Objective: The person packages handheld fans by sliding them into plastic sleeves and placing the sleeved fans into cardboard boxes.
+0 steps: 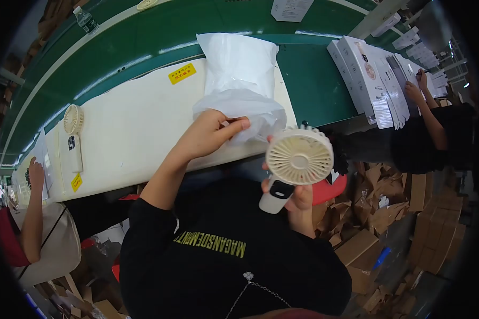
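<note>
Handheld fan (299, 161) fills the right hand (303, 199) (gripped around its handle, likely for steadiness); left hand (208, 134) pinches a plastic bag (245, 101).

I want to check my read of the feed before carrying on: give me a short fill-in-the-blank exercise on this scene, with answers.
1. One fan is held in the person's ____.
2. The left hand is at the opening of a white plastic ____.
3. Another fan rests toward the ____ end of the white work surface.
4. The label on that surface has a ____ background.

Missing words: right hand; bag; left; yellow.
</note>
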A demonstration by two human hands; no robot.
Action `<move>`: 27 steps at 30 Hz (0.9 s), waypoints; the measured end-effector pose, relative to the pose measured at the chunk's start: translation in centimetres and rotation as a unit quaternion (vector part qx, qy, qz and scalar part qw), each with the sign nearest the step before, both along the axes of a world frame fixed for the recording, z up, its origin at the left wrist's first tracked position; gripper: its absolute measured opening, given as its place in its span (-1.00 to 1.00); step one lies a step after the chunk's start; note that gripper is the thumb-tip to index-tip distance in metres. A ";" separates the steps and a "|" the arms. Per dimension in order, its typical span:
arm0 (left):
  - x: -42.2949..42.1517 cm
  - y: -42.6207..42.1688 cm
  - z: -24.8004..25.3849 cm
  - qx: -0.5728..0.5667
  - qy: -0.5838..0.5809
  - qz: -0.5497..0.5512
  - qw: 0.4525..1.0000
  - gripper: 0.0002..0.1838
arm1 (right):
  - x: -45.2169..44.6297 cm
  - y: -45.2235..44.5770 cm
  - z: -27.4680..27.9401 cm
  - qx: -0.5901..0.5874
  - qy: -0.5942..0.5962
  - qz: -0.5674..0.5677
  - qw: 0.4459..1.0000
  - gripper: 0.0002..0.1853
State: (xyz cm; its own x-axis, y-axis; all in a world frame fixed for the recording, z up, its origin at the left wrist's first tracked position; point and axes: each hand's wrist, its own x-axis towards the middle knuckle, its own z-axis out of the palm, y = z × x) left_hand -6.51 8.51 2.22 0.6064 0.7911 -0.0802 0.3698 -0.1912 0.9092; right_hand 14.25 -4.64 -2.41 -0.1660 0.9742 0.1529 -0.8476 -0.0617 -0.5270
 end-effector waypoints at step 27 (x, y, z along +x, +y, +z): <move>8.4 -5.5 0.4 0.126 -0.287 -0.089 0.946 -0.69 | 4.5 0.0 -0.8 0.250 -0.660 -0.650 0.282 -0.32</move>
State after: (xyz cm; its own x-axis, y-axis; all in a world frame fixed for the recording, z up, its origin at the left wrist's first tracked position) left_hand 1.93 3.01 2.57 0.6182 0.6234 0.4788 -0.2284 -0.4405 0.8682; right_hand 18.80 -4.67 -3.25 0.0480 0.2542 0.9660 0.9717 0.2119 -0.1040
